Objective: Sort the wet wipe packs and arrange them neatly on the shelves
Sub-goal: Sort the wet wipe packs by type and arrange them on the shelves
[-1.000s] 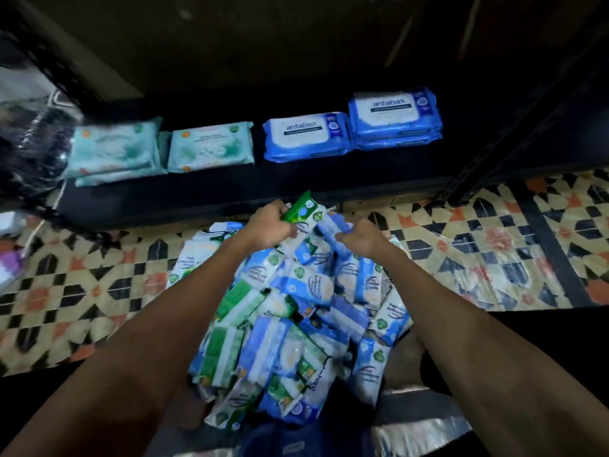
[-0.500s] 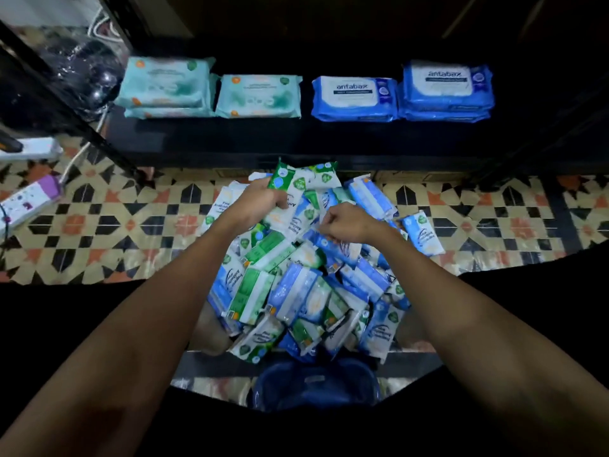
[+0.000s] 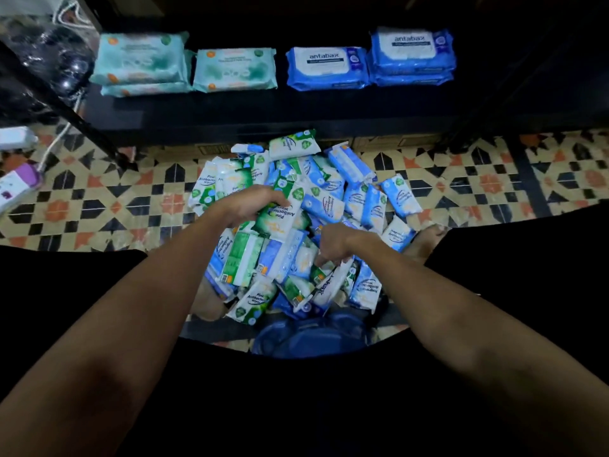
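Observation:
A heap of small wet wipe packs (image 3: 333, 192), green-and-white and blue-and-white, lies on the tiled floor in front of me. My left hand (image 3: 250, 204) grips a green pine pack (image 3: 283, 214) at the top of the heap. My right hand (image 3: 333, 245) reaches down into the packs lower right, fingers curled among them; what it holds is hidden. On the dark low shelf (image 3: 230, 110) lie teal packs (image 3: 141, 61), one more teal pack (image 3: 235, 69), a blue antabax pack (image 3: 328, 67) and a stack of blue antabax packs (image 3: 412, 56).
A blue basket (image 3: 313, 338) sits below the heap near my body. A white power strip (image 3: 16, 138) and a purple-and-white object (image 3: 18, 184) lie on the floor at left. A dark shelf post (image 3: 66, 103) slants down at left. My foot (image 3: 425, 239) shows at right.
The view has tilted down, so the shelf sits higher in frame. My left hand kept the green pack and drew back; my right hand moved down and nearer into the lower packs.

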